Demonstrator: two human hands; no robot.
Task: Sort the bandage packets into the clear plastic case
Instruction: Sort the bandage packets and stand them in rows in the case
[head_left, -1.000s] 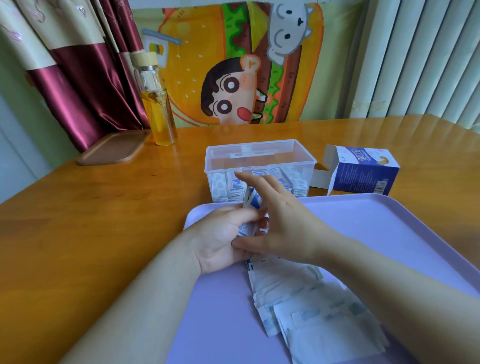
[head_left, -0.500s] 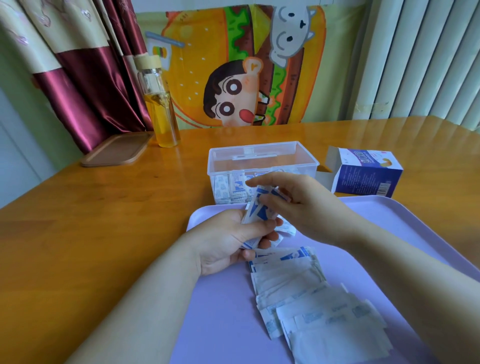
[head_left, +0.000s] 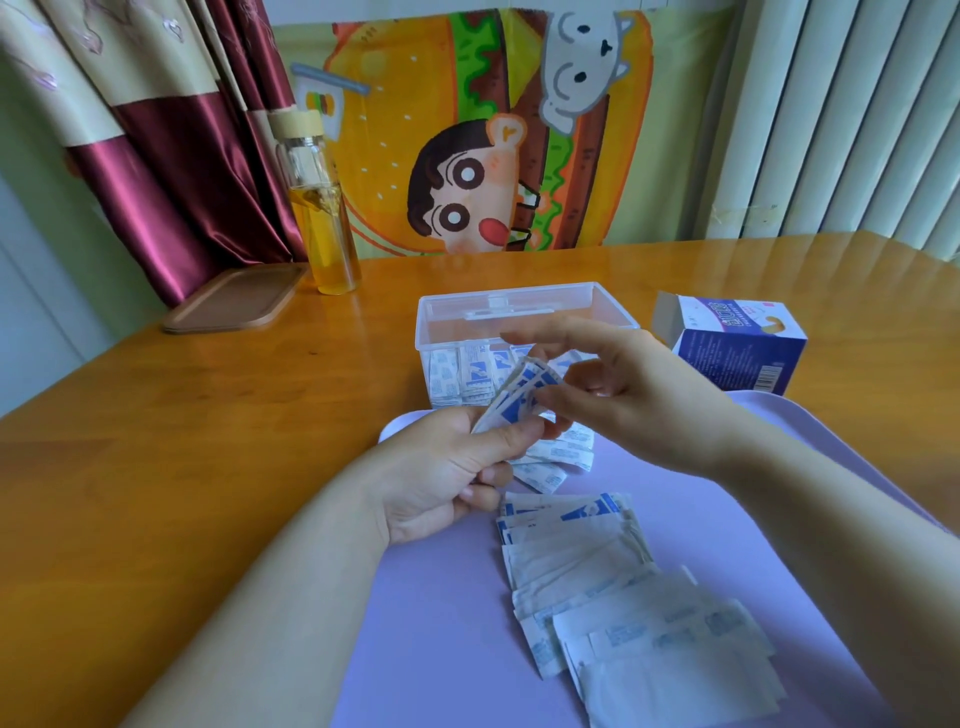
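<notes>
Just one case (head_left: 448, 316); left grip (head_left: 441, 478) around packets (head_left: 519, 396) (count unclear), right grip (head_left: 639, 395) spread.

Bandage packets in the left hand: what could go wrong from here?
1. The left hand pinches a splayed fan of packets by its lower end; pulling one out with the right hand may spill the rest onto the tray.
2. The clear case already holds a row of packets standing along its front wall; pushing more in could topple them.
</notes>
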